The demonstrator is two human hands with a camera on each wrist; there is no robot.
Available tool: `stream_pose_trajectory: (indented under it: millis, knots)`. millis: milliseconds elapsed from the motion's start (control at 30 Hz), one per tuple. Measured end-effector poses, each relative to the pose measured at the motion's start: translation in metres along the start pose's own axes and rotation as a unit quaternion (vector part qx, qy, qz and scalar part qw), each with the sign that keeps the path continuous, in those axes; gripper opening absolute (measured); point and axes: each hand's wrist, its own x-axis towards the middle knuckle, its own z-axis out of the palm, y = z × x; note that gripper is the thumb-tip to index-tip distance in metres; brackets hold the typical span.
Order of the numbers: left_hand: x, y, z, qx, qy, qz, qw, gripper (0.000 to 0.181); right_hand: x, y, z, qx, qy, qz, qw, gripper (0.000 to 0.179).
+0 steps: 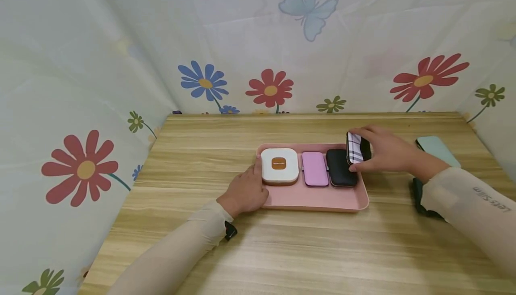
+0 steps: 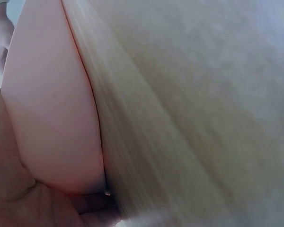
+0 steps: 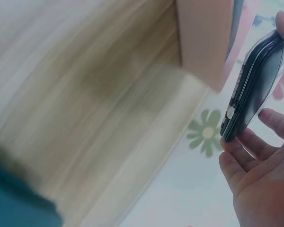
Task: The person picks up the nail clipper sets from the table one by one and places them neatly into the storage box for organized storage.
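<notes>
My right hand point(image 1: 389, 149) pinches a small flat case point(image 1: 354, 148), checked in white and dark with a black part, between thumb and fingers. The case is tilted above the right end of a pink tray point(image 1: 314, 202). In the right wrist view its dark, hinged-looking edge point(image 3: 239, 90) carries a small metal clasp. My left hand point(image 1: 243, 189) grips the tray's left end at the front corner. Inside the tray, from left to right, lie a white rounded square box point(image 1: 288, 175) with a brown label, a pink case point(image 1: 315, 169) and a black case point(image 1: 341, 171).
To the right on the wooden table point(image 1: 306, 250), a mint green case point(image 1: 439, 149) lies beyond my right forearm. A dark green item point(image 1: 429, 207) is partly hidden beneath that sleeve. A flower-printed curtain point(image 1: 342, 53) stands behind the table and along its sides.
</notes>
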Motion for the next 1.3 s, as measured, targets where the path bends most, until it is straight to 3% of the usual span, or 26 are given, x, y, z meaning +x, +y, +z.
stream_pose_trajectory:
  millis: [367,767,1133,1300]
  knots:
    - [0.003,-0.002,0.004,-0.006,0.001,-0.006,1.0,0.085,0.017,-0.036,0.007,-0.004,-0.008,-0.065,0.9979,0.108]
    - [0.002,-0.002,0.003,-0.004,-0.004,-0.005,1.0,0.084,0.031,-0.059,0.034,-0.027,-0.013,-0.111,0.9934,0.104]
    - [0.002,0.0,0.002,0.004,-0.003,-0.008,1.0,0.084,0.033,-0.072,0.041,-0.029,-0.012,-0.123,0.9919,0.105]
    - [0.003,0.0,0.003,0.009,-0.006,-0.012,0.9999,0.085,0.034,-0.076,0.049,-0.056,-0.007,-0.126,0.9904,0.108]
